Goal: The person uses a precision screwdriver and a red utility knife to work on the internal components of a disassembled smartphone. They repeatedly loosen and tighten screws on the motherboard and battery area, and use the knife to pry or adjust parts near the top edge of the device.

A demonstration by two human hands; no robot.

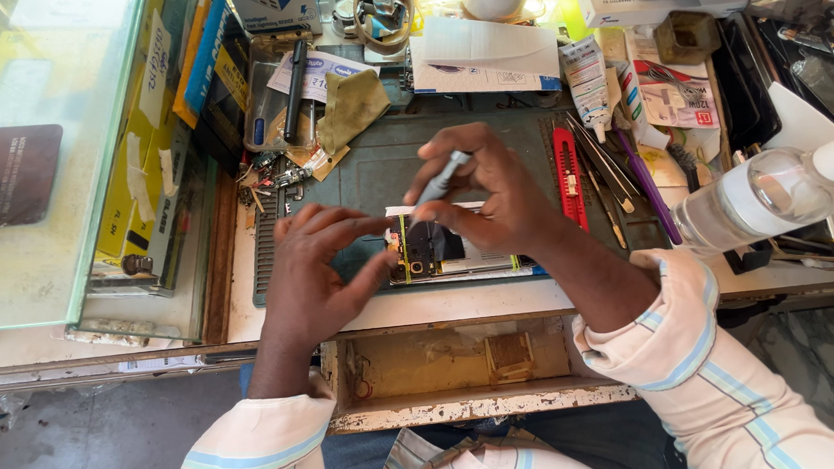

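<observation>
Right hand (490, 198) pinches a grey screwdriver (441, 179), tip angled down-left onto the opened phone (441, 247) near the table's front edge; left hand (320, 267), fingers spread, steadies the phone's left end.

A worn pale desk (280, 315) fills the view, its shallow wooden drawer (441, 365) pulled open below. A glass display case (48, 166) sits left. Grey stone floor (89, 446) shows underneath, bright daylight washing in from the top.

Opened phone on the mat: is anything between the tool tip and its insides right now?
Nothing visible blocks it. The right hand holds the grey tool angled down onto the opened phone, tip at its upper left part. The left hand steadies the phone's left edge, beside the tip rather than across it.
</observation>
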